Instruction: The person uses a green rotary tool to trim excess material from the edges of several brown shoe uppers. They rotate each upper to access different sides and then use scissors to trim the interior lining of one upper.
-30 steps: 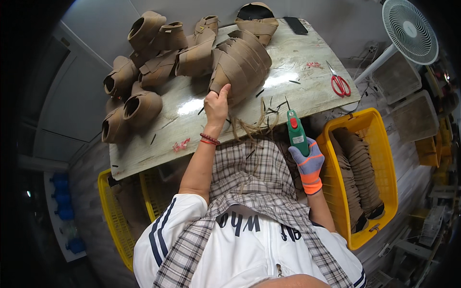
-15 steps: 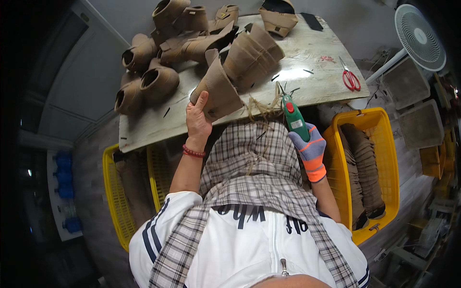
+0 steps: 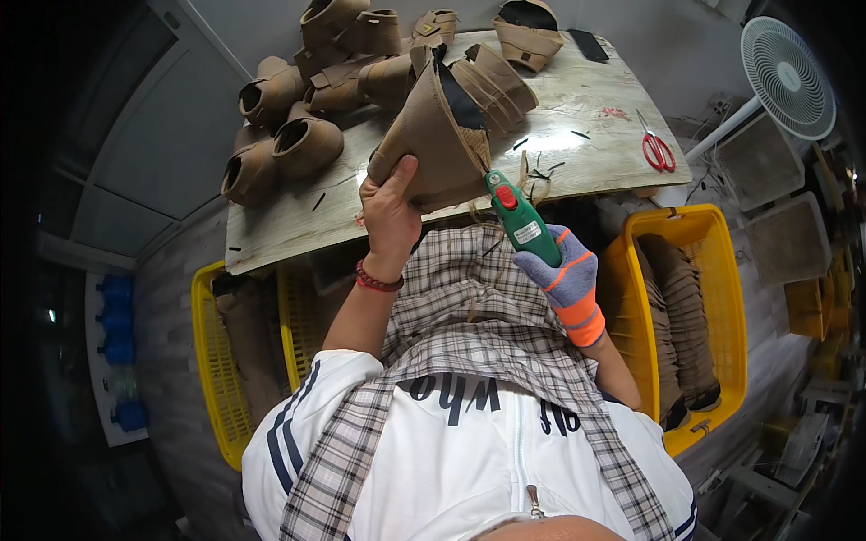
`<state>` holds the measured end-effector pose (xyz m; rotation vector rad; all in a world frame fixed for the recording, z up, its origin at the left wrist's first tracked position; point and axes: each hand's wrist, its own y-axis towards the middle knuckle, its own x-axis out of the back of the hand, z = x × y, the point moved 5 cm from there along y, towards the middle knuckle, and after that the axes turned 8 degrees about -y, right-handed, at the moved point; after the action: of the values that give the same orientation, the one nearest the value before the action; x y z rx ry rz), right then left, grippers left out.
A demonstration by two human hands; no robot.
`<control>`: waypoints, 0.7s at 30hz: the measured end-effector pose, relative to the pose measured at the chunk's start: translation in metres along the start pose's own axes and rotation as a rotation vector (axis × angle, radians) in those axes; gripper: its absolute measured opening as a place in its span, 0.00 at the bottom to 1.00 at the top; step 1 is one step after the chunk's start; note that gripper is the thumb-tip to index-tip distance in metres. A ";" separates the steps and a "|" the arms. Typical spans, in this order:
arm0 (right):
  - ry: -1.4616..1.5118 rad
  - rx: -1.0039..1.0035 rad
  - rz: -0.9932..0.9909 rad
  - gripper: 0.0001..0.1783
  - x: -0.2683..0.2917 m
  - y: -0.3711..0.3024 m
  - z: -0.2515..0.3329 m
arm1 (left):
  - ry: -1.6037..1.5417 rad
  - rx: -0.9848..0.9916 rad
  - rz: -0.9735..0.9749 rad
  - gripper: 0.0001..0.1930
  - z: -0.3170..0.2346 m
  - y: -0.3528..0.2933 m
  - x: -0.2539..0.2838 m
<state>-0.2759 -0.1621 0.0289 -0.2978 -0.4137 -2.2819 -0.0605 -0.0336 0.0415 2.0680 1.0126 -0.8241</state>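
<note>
A brown shoe upper with a dark lining is held up over the table's near edge. My bare left hand, a red bead bracelet at its wrist, grips the upper by its lower left side. In my right hand, which wears a grey and orange glove, is a green handheld electric cutter with a red button. Its head meets or nearly meets the upper's right edge; the exact contact is too small to see. Stacked brown uppers lie just behind.
More shaped brown uppers crowd the left of the pale table. Red-handled scissors, a black phone and dark scraps lie on it. Yellow baskets of brown pieces stand on both sides; a white fan rises at right.
My left hand has moved slightly right and turned the upper, so its dark inside now shows. The cutter in my right hand has come left to the upper's edge.
</note>
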 end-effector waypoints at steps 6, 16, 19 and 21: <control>0.079 0.015 -0.037 0.26 0.006 -0.005 0.004 | 0.021 -0.006 0.034 0.14 0.016 0.000 -0.009; 0.336 -0.124 -0.101 0.19 0.014 0.007 0.008 | 0.706 -0.212 0.210 0.10 0.035 -0.022 -0.018; 0.414 -0.166 -0.081 0.17 0.019 0.011 0.008 | 0.936 -0.373 0.368 0.09 0.035 -0.025 -0.027; 0.442 -0.156 -0.091 0.17 0.024 0.013 0.012 | 0.948 -0.407 0.463 0.08 0.039 -0.024 -0.025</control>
<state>-0.2815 -0.1819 0.0507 0.1538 -0.0222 -2.3870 -0.1024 -0.0631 0.0316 2.1722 0.9611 0.6245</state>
